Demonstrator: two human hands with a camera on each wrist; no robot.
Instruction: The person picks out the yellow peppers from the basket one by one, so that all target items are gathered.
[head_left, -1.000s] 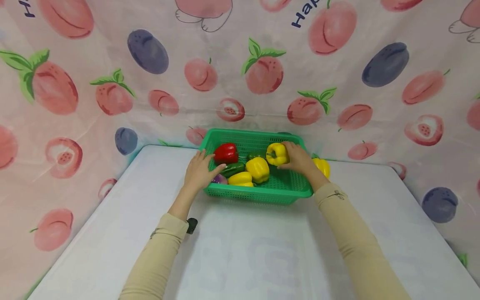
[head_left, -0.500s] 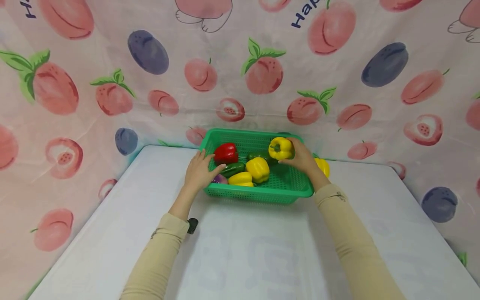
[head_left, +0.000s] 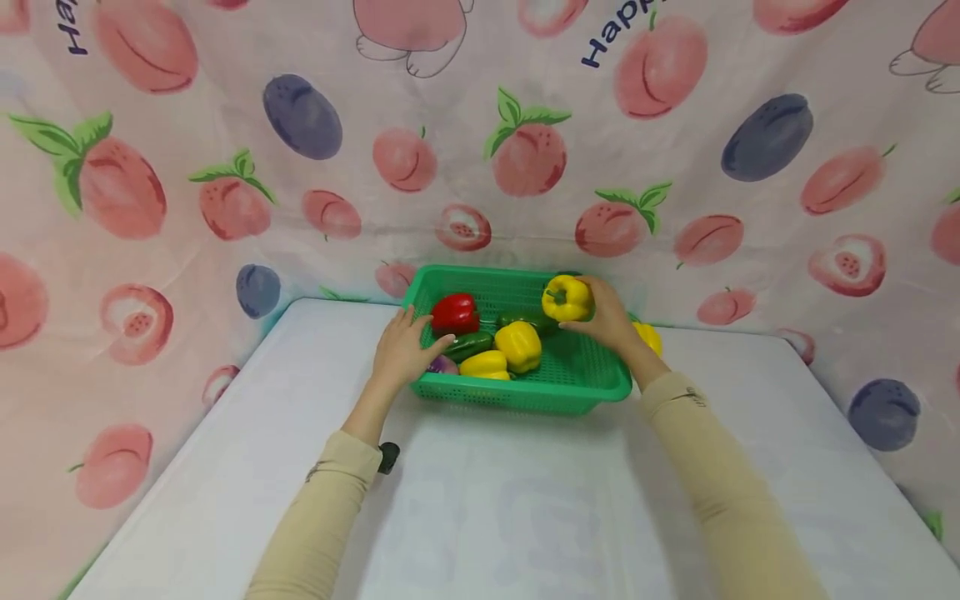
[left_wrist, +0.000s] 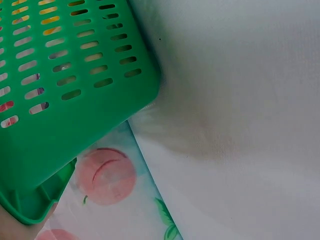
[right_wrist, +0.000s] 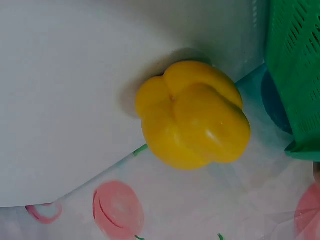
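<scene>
A yellow bell pepper (head_left: pixel 567 298) is held by my right hand (head_left: pixel 611 321), raised over the back right of the green basket (head_left: pixel 525 395). My left hand (head_left: pixel 399 354) rests at the basket's left rim, fingers spread, with the thumb reaching inside over a dark green cucumber (head_left: pixel 469 345). Also in the basket lie a red bell pepper (head_left: pixel 454 314), a yellow bell pepper (head_left: pixel 518 346), another yellow pepper (head_left: pixel 484 365), a purple vegetable (head_left: pixel 443 365) and a long dark green vegetable (head_left: pixel 525 317). The right wrist view shows neither the held pepper nor its grip.
Outside the basket, beyond its right end, one more yellow bell pepper (right_wrist: pixel 195 117) lies on the white table (head_left: pixel 510 500). A fruit-patterned cloth (head_left: pixel 465 150) hangs directly behind the basket. Against the left wrist sits a small black object (head_left: pixel 388 457).
My right hand has lifted the yellow bell pepper upward and slightly right, off its earlier spot low in the basket. The left hand stays at the rim. The head view has shifted slightly.
</scene>
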